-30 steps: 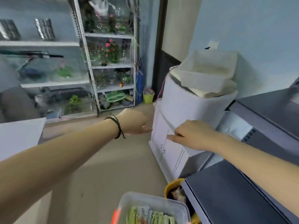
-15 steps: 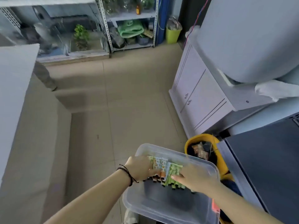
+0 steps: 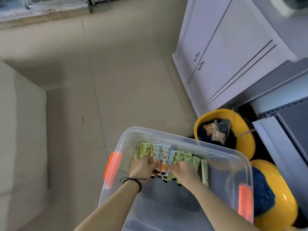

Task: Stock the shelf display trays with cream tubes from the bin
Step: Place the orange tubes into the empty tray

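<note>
- A clear plastic bin (image 3: 196, 147) sits low in the head view on a tan tiled floor (image 3: 125, 80), with an orange latch (image 3: 113, 169) on its left end and another orange latch (image 3: 245, 202) on its right.
- The cream tubes (image 3: 166, 154) lie side by side in a row across the far part of the bin, flat ends pointing away and dark caps toward the person.
- Most tubes are pale green with a leafy print; a few in the middle are white with orange and green shapes, and one shows an orange band near its cap.
- The near half of the bin's floor is bare and looks grey through the plastic.
- The left hand (image 3: 141, 169), with a black cord at its wrist, is down in the bin with fingers curled over the left part of the row, gripping tubes.
- The right hand (image 3: 183, 170) is just beside it, fingers closed over tubes at the middle of the row.
- Motion blur hides how many tubes each hand grips.
- Right of the bin stand two yellow tubs (image 3: 250, 139), and behind them a white cabinet (image 3: 225, 52) with two small handles.
</note>
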The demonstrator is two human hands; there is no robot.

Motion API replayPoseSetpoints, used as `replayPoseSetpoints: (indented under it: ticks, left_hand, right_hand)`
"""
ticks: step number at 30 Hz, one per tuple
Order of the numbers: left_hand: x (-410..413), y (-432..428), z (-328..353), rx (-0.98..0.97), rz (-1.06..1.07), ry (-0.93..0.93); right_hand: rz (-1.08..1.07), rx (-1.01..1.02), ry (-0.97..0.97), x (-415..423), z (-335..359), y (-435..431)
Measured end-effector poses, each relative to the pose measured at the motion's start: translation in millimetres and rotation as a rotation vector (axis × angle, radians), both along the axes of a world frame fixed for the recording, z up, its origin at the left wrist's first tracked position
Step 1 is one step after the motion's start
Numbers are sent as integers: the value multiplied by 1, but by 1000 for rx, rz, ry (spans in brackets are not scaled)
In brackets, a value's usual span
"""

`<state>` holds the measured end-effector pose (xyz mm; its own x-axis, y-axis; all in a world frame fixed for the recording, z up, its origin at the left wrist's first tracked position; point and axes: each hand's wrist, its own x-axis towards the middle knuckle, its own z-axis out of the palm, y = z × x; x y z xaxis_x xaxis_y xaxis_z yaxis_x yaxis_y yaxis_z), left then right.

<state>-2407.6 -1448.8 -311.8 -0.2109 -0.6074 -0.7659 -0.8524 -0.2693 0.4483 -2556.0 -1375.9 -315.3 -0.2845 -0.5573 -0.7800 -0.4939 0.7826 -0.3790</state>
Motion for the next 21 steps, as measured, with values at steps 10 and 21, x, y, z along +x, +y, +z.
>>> replayPoseSetpoints:
  ticks: [10,21]
  left_hand:
    - [-10,7,-36,-18,351,24]
    - [-3,4,-28,161,453,169]
  right_hand:
    - [-343,-22,66,24,-46,-18]
    - [-505,-80,-109,25,-38,-15]
